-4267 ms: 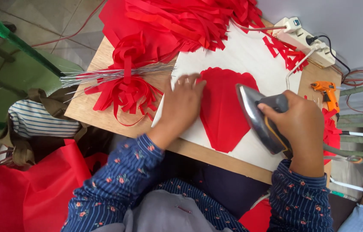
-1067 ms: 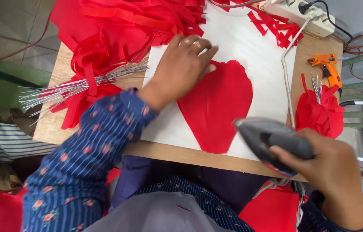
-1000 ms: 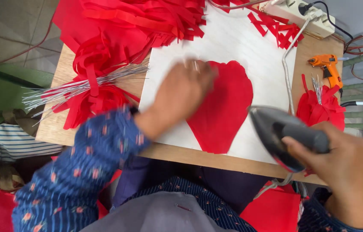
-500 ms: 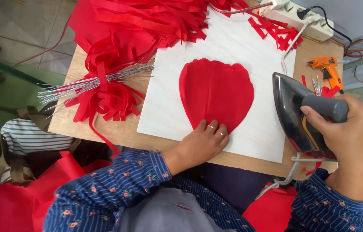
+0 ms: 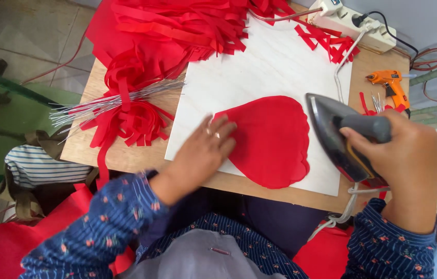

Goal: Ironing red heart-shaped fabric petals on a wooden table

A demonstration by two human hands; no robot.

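A red petal-shaped piece of fabric (image 5: 272,140) lies flat on a white board (image 5: 259,67) on the wooden table. My left hand (image 5: 203,152) rests with fingers spread on the fabric's left edge, pressing it down. My right hand (image 5: 409,160) grips the handle of a grey clothes iron (image 5: 340,134), held tilted just right of the fabric, its soleplate facing the piece.
Heaps of red fabric strips (image 5: 177,26) and a bundle of thin metal wires (image 5: 110,103) lie at the table's left. A white power strip (image 5: 353,20) sits at the back, an orange glue gun (image 5: 391,85) at the right. A striped bag (image 5: 37,165) stands below left.
The red fabric has been turned so its point faces down-right. My left hand moved from its lower edge to its left edge. The iron came in closer to the fabric.
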